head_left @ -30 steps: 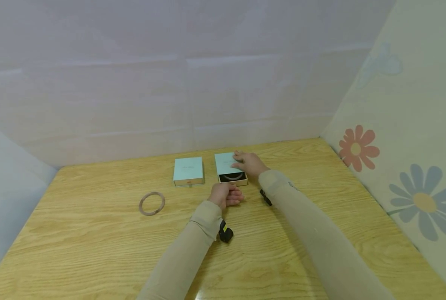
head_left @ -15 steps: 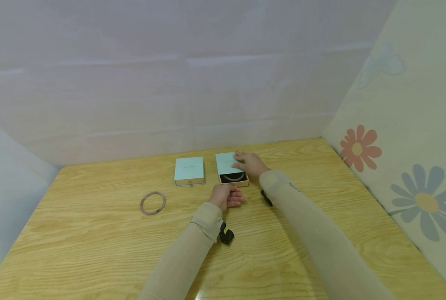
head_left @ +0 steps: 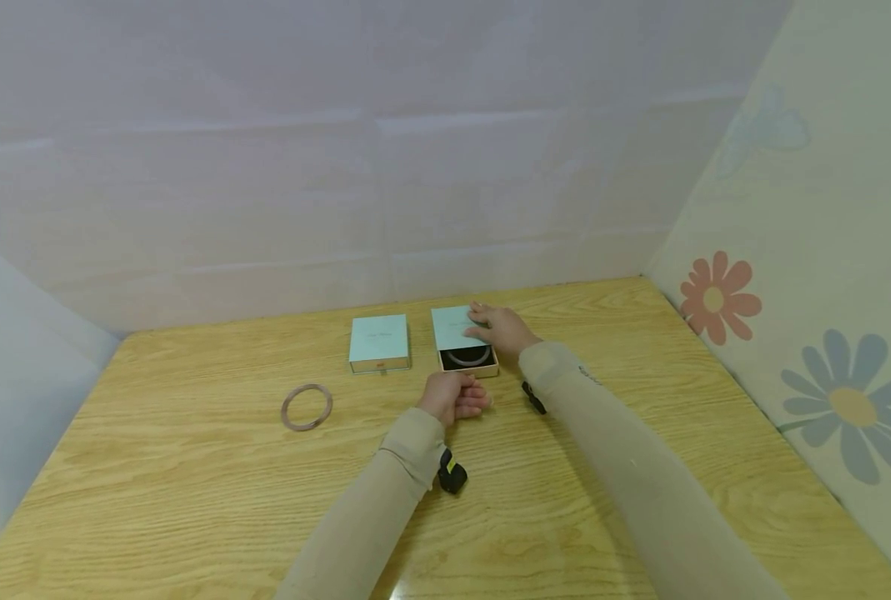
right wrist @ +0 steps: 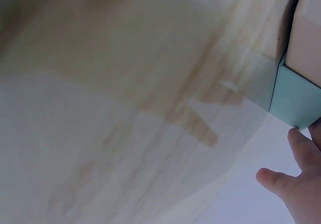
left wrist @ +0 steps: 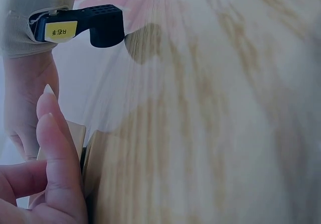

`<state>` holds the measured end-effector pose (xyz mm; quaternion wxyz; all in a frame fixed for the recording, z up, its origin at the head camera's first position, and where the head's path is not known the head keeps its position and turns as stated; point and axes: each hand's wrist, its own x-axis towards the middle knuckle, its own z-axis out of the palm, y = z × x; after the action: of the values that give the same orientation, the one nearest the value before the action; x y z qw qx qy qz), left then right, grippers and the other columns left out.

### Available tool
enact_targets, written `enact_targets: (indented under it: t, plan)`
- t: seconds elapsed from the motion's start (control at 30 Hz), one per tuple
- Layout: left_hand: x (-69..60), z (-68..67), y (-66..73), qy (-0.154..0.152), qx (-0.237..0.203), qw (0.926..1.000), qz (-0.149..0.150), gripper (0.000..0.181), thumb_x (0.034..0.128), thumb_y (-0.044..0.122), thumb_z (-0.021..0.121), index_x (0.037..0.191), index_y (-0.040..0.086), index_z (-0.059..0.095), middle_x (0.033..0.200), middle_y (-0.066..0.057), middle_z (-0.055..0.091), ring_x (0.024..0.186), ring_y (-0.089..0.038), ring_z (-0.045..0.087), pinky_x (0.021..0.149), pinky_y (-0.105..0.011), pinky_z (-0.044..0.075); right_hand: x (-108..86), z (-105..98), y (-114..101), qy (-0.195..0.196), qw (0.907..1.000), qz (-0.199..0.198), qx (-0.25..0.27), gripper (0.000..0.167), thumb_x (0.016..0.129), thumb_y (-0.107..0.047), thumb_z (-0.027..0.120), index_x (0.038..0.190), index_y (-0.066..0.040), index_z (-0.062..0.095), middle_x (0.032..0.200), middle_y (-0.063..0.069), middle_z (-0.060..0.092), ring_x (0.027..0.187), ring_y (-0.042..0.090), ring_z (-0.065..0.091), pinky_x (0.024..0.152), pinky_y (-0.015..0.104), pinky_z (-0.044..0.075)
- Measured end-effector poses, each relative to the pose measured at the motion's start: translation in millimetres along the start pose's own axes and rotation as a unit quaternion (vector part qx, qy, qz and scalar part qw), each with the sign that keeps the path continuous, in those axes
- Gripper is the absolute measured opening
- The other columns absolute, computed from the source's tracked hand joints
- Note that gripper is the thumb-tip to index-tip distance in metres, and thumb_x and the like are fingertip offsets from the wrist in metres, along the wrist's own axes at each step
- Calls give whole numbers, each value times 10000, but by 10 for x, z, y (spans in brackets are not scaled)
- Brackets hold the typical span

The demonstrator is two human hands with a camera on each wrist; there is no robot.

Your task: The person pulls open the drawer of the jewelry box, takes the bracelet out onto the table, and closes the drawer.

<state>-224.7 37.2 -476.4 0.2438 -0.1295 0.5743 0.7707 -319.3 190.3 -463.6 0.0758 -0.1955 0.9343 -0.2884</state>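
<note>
A light blue sliding bracelet box [head_left: 451, 327] stands at the back of the table, its drawer [head_left: 469, 372] partly out toward me. Inside, on black lining, lies a bangle [head_left: 469, 362]. My right hand [head_left: 507, 330] holds the sleeve at its right side, thumb over the top; in the right wrist view, a fingertip touches the blue sleeve [right wrist: 296, 96]. At the drawer's front, my left hand [head_left: 451, 397] pinches with thumb and forefinger, the other fingers loosely bent. What sits between them, likely the pull tab, is hidden. The left wrist view shows the fingers [left wrist: 60, 158] against the drawer.
A second light blue box [head_left: 379, 340], closed, with a small tab at its front, stands left of the first. A brownish bangle [head_left: 307, 407] lies flat on the wooden table [head_left: 190, 500]. Walls rise behind and at the right.
The drawer has slid slightly farther out toward me, with my left hand moving along with it. More of the bangle inside shows. My right hand keeps its place on the sleeve.
</note>
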Motion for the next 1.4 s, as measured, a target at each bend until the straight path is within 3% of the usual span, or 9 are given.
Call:
enact_targets:
  t: [0.8,1.13,1.4]
  plan:
    - [-41,-10,-60,-70,33,10000,54,268,1001,14,452,1156,-164,579,641,-36,620,487,-88,623,450,-191,508,32,7,38,-70,9999,-44,-65,567,986,-279,581,1437,14,401,1555,166,248,1429,332,222,1161,461,220]
    - [-65,1,-73,-62,99,9999,6,271,997,17,463,1163,-158,587,661,-37,621,498,-90,625,452,-181,500,2,-29,48,-52,9996,-250,98,626,972,-384,572,1429,16,420,1543,161,272,1414,334,265,1149,449,258]
    - [-72,-10,-84,-69,93,9999,-20,266,995,14,466,1159,-156,588,661,-38,625,508,-99,633,464,-194,515,32,6,53,-48,9999,-97,7,554,988,-265,580,1437,11,407,1550,166,257,1418,336,255,1149,457,255]
